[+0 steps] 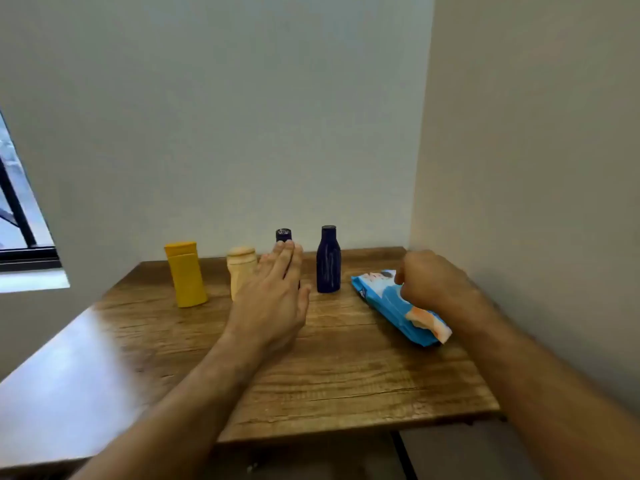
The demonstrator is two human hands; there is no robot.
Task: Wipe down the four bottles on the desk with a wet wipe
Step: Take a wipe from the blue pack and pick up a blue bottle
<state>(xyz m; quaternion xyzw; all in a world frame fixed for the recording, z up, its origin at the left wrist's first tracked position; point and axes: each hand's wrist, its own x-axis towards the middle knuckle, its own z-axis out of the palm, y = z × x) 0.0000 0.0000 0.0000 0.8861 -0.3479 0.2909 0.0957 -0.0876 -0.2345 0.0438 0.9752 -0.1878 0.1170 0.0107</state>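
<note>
Four bottles stand in a row at the back of the wooden desk [346, 375]: a yellow bottle [186, 273] at left, a beige bottle [239, 268], a dark blue bottle [283, 234] mostly hidden behind my left hand, and a second dark blue bottle [328, 259]. My left hand [273, 292] hovers flat with fingers extended in front of the middle bottles, holding nothing. A blue wet wipe pack [394, 306] lies at the right. My right hand [433, 278] rests on top of the pack with its fingers curled at the pack's far end.
Walls close off the desk at the back and on the right, forming a corner. A window [20, 216] is in the left wall. The desk's front edge runs near the bottom of the view.
</note>
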